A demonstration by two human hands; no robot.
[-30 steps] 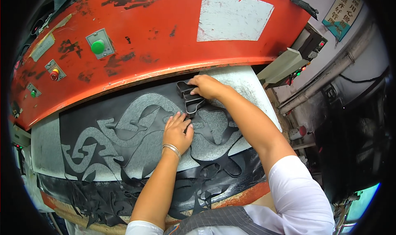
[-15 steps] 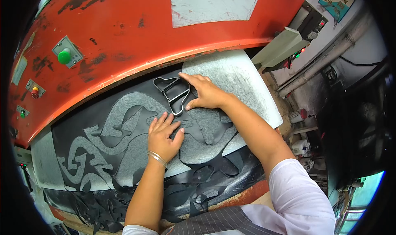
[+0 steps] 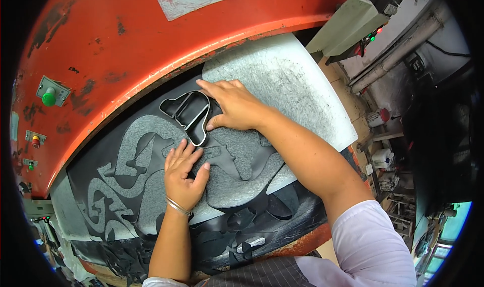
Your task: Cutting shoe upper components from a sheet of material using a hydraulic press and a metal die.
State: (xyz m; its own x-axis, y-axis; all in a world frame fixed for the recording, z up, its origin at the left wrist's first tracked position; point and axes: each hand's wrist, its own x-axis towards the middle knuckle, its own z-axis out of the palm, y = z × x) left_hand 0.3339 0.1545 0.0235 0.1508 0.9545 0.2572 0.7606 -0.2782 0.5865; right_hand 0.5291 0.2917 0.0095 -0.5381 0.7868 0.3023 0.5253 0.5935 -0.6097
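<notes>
My right hand grips the right edge of a metal-outlined cutting die, thumb and fingers on its rim. The die has a curved outline with crossbars inside, and it rests on a dark sheet. Curved cut-out outlines with speckled grey areas run across this sheet. Just below the die's lower end, my left hand lies on the sheet with its fingers spread. Its fingertips come close to the die's rim; whether they touch it I cannot tell.
A worn white board lies under the sheet. Behind it stands a red machine beam with a green button. Black offcuts hang along the front edge. A grey control box juts out at the upper right.
The view has shifted and turned slightly. The die has turned and appears to lie flatter on the sheet, still in my right hand. My left hand keeps its place beside it.
</notes>
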